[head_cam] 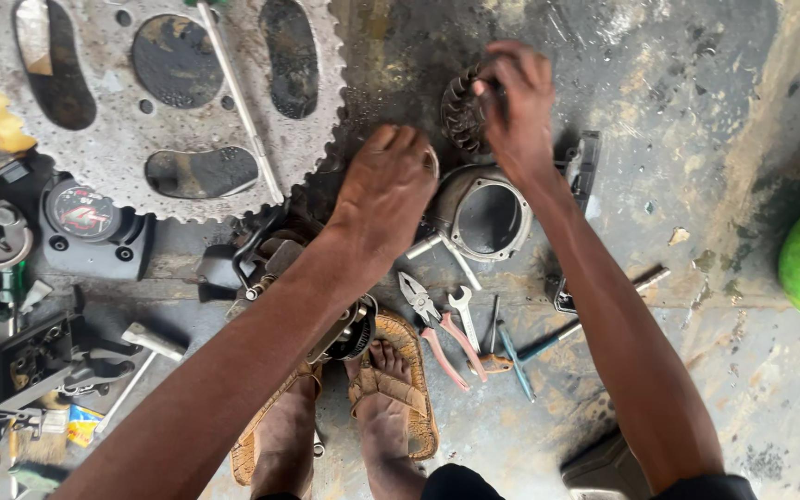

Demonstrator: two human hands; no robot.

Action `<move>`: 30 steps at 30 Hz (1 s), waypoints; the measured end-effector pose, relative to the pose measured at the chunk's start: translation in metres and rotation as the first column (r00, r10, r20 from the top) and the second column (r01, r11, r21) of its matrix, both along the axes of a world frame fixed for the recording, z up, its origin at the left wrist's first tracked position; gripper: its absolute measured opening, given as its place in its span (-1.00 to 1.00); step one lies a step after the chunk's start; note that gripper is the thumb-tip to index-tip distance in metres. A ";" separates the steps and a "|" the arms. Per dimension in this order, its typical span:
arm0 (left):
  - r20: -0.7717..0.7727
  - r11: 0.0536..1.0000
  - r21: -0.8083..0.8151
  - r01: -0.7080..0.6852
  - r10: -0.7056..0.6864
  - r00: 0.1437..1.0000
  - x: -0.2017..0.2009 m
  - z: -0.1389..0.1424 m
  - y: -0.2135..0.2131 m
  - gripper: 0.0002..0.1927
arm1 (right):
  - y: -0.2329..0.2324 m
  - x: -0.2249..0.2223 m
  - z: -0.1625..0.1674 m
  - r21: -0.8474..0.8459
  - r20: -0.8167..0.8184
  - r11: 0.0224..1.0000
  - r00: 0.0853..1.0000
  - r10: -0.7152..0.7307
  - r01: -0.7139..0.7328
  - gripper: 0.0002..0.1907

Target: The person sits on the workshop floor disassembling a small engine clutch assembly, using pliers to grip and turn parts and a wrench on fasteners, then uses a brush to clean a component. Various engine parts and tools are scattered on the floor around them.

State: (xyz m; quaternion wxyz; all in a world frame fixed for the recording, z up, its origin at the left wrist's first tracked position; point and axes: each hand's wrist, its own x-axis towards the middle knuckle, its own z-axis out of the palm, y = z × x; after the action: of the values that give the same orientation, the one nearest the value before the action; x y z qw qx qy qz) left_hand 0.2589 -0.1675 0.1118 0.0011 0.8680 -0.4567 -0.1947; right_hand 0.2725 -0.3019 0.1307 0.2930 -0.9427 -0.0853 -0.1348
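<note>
Pliers (pixel 437 324) and spanner (pixel 463 310) lie lower centre on the floor (pixel 715 306). Left hand (pixel 383 190) presses, fingers curled, on the metal housing (pixel 481 215) mid-frame. Right hand (pixel 516 97) pinches the finned part (pixel 463 116) at upper centre; best held steady, turned squarely.

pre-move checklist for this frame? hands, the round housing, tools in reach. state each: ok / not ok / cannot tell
1. Left hand steadies round metal housing: ok, resting on its rim.
2. Right hand has finned part: ok, fingers on it.
3. Finned part seated on anything: cannot tell, hand hides it.
4. Pliers and small spanner near: ok, on floor beside sandalled foot.
5. Large sprocket apart from hands: ok.
</note>
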 end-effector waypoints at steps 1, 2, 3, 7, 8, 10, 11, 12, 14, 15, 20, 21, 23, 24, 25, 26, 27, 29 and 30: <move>-0.003 0.995 -0.098 -0.009 0.009 1.000 -0.001 -0.001 0.002 -0.71 | -0.001 -0.002 -0.002 -0.026 -0.011 0.999 1.000 -0.022 0.022 -0.87; -0.009 0.981 -0.194 -0.020 0.018 1.000 -0.003 -0.001 0.004 -0.73 | -0.002 -0.007 -0.004 -0.051 -0.023 0.998 0.999 -0.043 0.042 -0.87; -0.009 0.954 -0.296 -0.043 0.042 0.999 -0.006 0.000 0.009 -0.76 | -0.002 -0.012 -0.006 -0.076 -0.037 0.995 0.997 -0.064 0.061 -0.88; -0.036 0.840 -0.531 -0.107 0.104 0.994 -0.029 0.018 0.033 -0.75 | 0.005 -0.023 -0.017 -0.166 -0.076 0.982 0.994 0.080 -0.092 -0.84; -0.043 0.825 -0.554 -0.116 0.111 0.993 -0.035 0.024 0.041 -0.71 | 0.007 -0.024 -0.020 -0.185 -0.076 0.975 0.991 0.109 -0.122 -0.83; -0.109 0.774 -0.603 -0.195 0.162 0.981 -0.046 0.038 0.062 -0.64 | 0.011 -0.023 -0.025 -0.239 -0.076 0.958 0.987 0.145 -0.159 -0.82; -0.144 0.745 -0.624 -0.234 0.185 0.972 -0.051 0.044 0.073 -0.61 | 0.013 -0.021 -0.028 -0.274 -0.078 0.947 0.986 0.150 -0.166 -0.83; -0.165 0.734 -0.627 -0.260 0.201 0.966 -0.055 0.049 0.083 -0.61 | 0.014 -0.019 -0.032 -0.309 -0.078 0.935 0.985 0.156 -0.172 -0.83; -0.203 0.709 -0.633 -0.311 0.235 0.951 -0.062 0.056 0.100 -0.62 | 0.016 -0.016 -0.037 -0.376 -0.101 0.912 0.986 0.135 -0.163 -0.77; -0.203 0.700 -0.635 -0.328 0.258 0.944 -0.065 0.059 0.108 -0.62 | 0.016 -0.016 -0.040 -0.409 -0.114 0.898 0.985 0.126 -0.162 -0.74; -0.243 0.662 -0.631 -0.403 0.325 0.914 -0.077 0.067 0.134 -0.62 | 0.008 -0.028 -0.062 -0.411 -0.121 0.899 0.987 0.108 -0.149 -0.80; -0.246 0.666 -0.623 -0.411 0.333 0.910 -0.079 0.069 0.138 -0.63 | 0.005 -0.031 -0.066 -0.400 -0.138 0.904 0.985 0.105 -0.152 -0.80; -0.249 0.671 -0.609 -0.422 0.344 0.905 -0.084 0.074 0.146 -0.63 | -0.001 -0.036 -0.075 -0.399 -0.125 0.904 0.986 0.111 -0.152 -0.74; -0.277 0.653 -0.607 -0.453 0.360 0.891 -0.086 0.077 0.150 -0.64 | -0.003 -0.039 -0.078 -0.399 -0.118 0.905 0.987 0.112 -0.151 -0.72; -0.306 0.634 -0.603 -0.484 0.376 0.874 -0.089 0.080 0.155 -0.65 | -0.007 -0.043 -0.081 -0.381 -0.096 0.917 0.991 0.091 -0.121 -0.73; -0.336 0.615 -0.596 -0.516 0.393 0.856 -0.092 0.083 0.160 -0.67 | -0.010 -0.047 -0.084 -0.362 -0.075 0.928 0.995 0.070 -0.093 -0.74; -0.366 0.578 -0.598 -0.556 0.420 0.830 -0.097 0.085 0.166 -0.67 | -0.010 -0.050 -0.085 -0.341 -0.055 0.938 0.997 0.050 -0.066 -0.76; -0.422 0.495 -0.600 -0.629 0.471 0.774 -0.107 0.090 0.180 -0.68 | -0.019 -0.070 -0.084 -0.251 -0.045 0.968 0.999 -0.009 -0.002 -0.79; -0.530 0.431 -0.565 -0.704 0.464 0.710 -0.112 0.093 0.188 -0.67 | -0.021 -0.085 -0.079 -0.206 -0.042 0.978 0.998 -0.042 0.033 -0.80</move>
State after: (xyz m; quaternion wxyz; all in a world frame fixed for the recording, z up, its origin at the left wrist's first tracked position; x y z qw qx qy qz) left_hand 0.1465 0.0200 0.2045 0.4862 0.8534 -0.1539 -0.1073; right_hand 0.1879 -0.3225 0.0512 0.1934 -0.9722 -0.0743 -0.1090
